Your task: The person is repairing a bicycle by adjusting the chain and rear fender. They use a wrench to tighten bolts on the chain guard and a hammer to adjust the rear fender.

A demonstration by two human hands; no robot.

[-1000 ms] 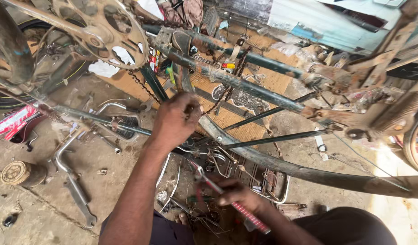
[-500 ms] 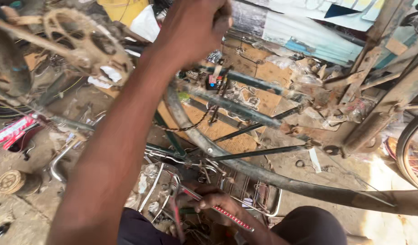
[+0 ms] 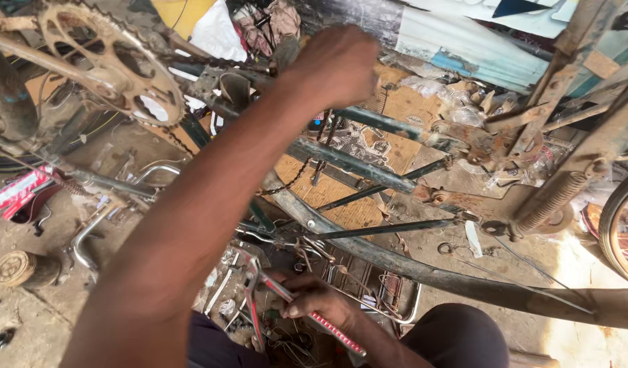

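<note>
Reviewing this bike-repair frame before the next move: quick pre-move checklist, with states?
1. Left hand on the upturned bicycle's dark green metal frame: cannot tell, the grip point is hidden behind the hand.
2. Right hand closed on the red-handled tool: ok.
3. Tool tip seated on a part: cannot tell, lost in clutter.
4. Rusty toothed chainring with chain on it: ok, chain sits on the teeth.
5. Left forearm apart from the chainring teeth: ok.
6. Dark curved mudguard out of the right hand's way: ok.
</note>
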